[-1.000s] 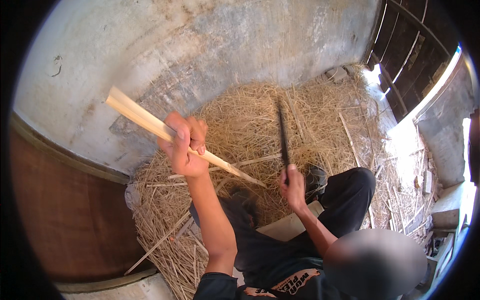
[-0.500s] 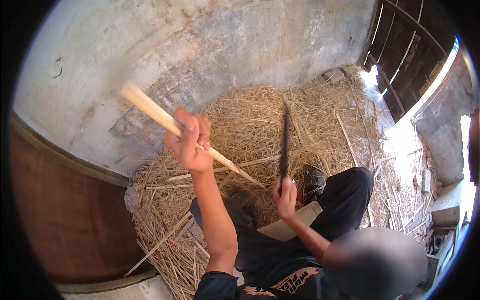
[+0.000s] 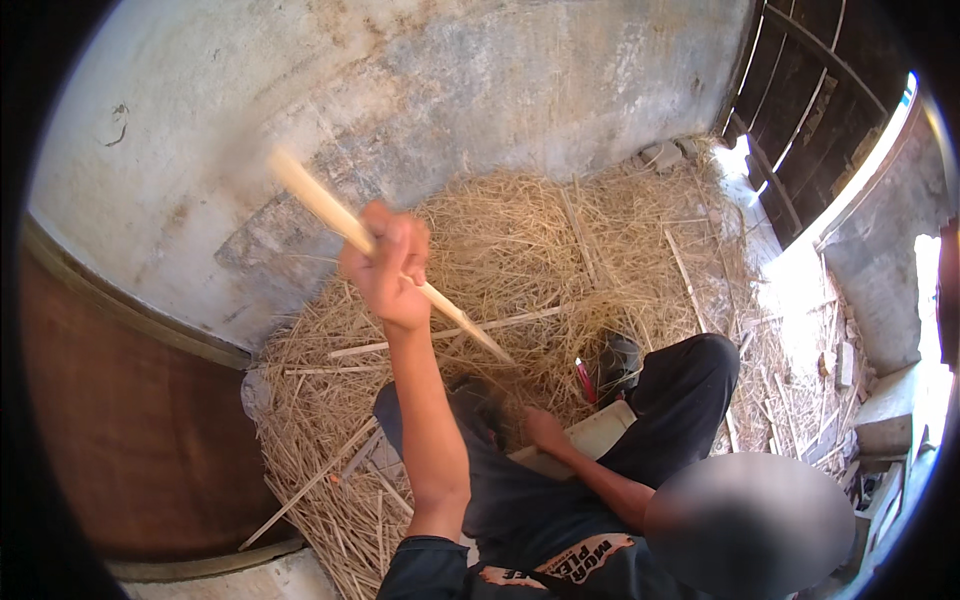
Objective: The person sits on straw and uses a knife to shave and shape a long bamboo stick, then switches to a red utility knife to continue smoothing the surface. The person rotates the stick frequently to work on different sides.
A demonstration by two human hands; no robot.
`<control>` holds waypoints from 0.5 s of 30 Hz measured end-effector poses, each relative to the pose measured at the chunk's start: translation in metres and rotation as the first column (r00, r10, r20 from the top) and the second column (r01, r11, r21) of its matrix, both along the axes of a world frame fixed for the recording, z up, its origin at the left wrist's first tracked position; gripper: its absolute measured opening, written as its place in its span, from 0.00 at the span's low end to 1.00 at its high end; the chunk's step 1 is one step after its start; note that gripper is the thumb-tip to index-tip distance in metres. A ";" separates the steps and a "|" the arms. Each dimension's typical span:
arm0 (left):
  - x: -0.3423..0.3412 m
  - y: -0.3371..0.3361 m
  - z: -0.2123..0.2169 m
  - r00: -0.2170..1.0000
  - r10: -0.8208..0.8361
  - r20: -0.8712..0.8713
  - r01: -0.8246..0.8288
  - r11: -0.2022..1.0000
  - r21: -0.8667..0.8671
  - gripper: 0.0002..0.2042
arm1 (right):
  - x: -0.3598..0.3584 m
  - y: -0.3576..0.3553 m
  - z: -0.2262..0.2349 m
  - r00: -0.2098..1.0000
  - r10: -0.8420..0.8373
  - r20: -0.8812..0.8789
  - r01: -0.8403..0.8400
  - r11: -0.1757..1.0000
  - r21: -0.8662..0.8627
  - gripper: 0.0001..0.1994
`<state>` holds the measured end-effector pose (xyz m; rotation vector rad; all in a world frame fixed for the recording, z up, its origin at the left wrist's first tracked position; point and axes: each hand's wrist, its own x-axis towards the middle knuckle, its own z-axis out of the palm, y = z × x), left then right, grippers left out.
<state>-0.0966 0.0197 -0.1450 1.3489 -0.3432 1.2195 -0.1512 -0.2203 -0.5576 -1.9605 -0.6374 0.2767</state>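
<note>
My left hand (image 3: 385, 265) is raised at the wall side and wrapped round a pale split-bamboo stick (image 3: 452, 312). The stick slants from upper left down to the right, its upper end blurred. My right hand (image 3: 546, 431) is low between my legs, beside a pale flat board (image 3: 602, 432), with its fingers curled closed. The long dark knife that was upright in it half a second ago cannot be made out against the dark trousers. Near the stick's lower end is a dark shoe (image 3: 480, 405), partly hidden.
Straw and thin bamboo strips (image 3: 520, 230) cover the floor. A red-handled tool (image 3: 585, 380) stands beside my other dark shoe (image 3: 620, 362). A stained wall (image 3: 450, 90) rises ahead, a brown panel (image 3: 140, 420) is at left, and slatted dark boards (image 3: 800, 110) are at upper right.
My right hand has swung down and left, and the knife no longer shows upright. My left hand and the stick have shifted slightly; the stick's upper end is further right.
</note>
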 end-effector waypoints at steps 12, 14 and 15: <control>-0.017 0.012 0.005 0.979 -0.202 -0.041 0.204 0.978 0.042 0.13 | 0.039 0.013 0.112 0.915 -0.051 -0.401 0.234 0.875 0.424 0.26; -0.018 0.015 0.000 0.946 -0.321 -0.040 0.323 0.945 0.045 0.13 | 0.033 0.017 0.071 0.912 0.020 -0.411 0.027 0.994 0.109 0.27; -0.022 0.019 0.002 0.926 -0.374 -0.043 0.376 0.925 0.056 0.13 | 0.029 0.021 0.067 0.821 0.054 -0.568 -0.107 0.992 -0.060 0.27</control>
